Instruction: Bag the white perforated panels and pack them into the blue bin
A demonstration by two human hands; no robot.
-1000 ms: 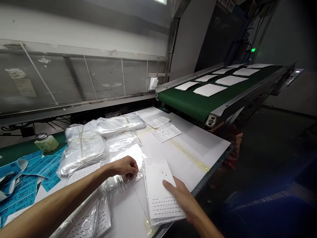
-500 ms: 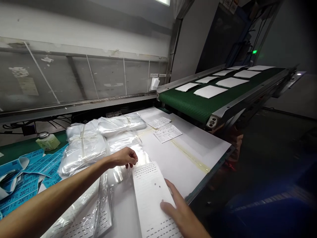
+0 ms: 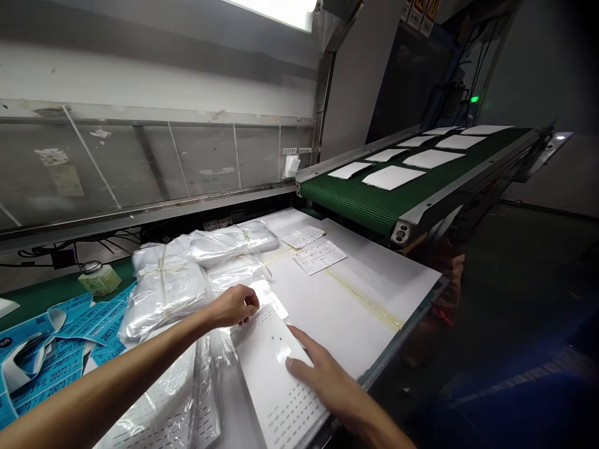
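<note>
- Your left hand [image 3: 233, 307] is curled at the mouth of a clear plastic bag [image 3: 264, 294], fingers closed; the fingertips are hidden, so whether they pinch the film can't be told.
- Your right hand [image 3: 322, 374] lies open, fingers spread on a white perforated sheet [image 3: 266, 368].
- That sheet lies slanted on the white worktop [image 3: 360, 312], its upper end meeting the bag.
- Hold the bag's mouth lifted and wide, and steer the sheet with flat fingers so its corners don't snag the film.
- Your left forearm [image 3: 107, 362] reaches in from the lower left, low over more bagged sheets [image 3: 154, 399]; your right forearm [image 3: 379, 424] angles in from the lower right.
</note>
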